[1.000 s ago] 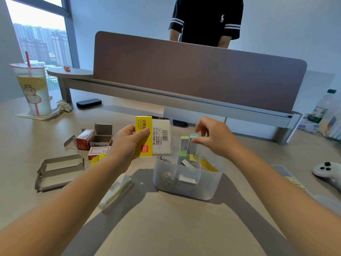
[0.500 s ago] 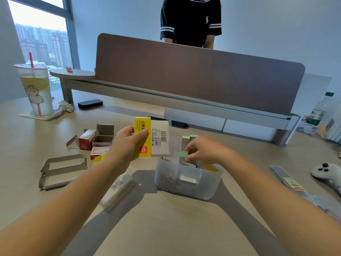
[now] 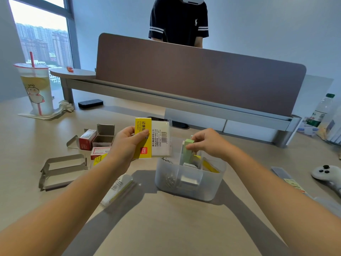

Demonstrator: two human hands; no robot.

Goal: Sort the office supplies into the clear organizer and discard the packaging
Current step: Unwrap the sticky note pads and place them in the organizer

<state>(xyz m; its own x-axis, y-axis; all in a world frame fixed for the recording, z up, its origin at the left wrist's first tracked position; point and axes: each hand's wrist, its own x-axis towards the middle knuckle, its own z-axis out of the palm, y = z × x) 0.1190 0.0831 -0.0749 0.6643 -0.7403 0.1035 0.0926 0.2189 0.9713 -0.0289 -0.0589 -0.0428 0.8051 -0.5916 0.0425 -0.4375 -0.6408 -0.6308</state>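
Both hands are gripping: my left hand point(image 3: 127, 145) is holding the sticky-note pack point(image 3: 153, 138) beside the organizer point(image 3: 190, 180); my right hand point(image 3: 206, 143) is pinching the green pad point(image 3: 186, 150) inside it.

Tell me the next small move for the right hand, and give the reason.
Probably push the green sticky-note pad down into its compartment and let go. The right hand pinches the pad's top, and it stands upright, poking above the clear organizer's rim. The left hand holds the yellow-and-white sticky-note package off to the side.

Desk point(image 3: 166, 228) with organizer point(image 3: 190, 183), probably boxes point(image 3: 96, 139)
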